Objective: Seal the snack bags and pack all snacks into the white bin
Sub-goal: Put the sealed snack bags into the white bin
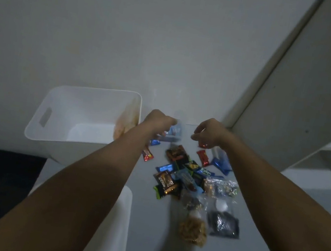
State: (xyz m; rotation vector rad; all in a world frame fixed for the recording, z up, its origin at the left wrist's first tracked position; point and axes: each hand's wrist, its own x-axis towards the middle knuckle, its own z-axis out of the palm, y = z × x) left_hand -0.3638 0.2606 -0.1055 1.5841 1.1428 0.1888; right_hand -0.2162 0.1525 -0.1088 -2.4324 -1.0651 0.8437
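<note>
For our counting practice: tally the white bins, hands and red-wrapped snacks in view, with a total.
White bins: 2
Hands: 2, left hand, right hand
Red-wrapped snacks: 3
Total: 7

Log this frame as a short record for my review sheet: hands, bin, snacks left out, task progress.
left hand: grips a blurred blue-and-clear packet, beside the bin
right hand: fingers curled, pinching a small red snack
white bin: upper left on the table, holding one orange snack bag against its right wall
snack pile: wrapped bars on the table between the arms
clear bags: nearest the camera, on the table; seal state cannot be told
progress: most snacks not yet packed
</note>
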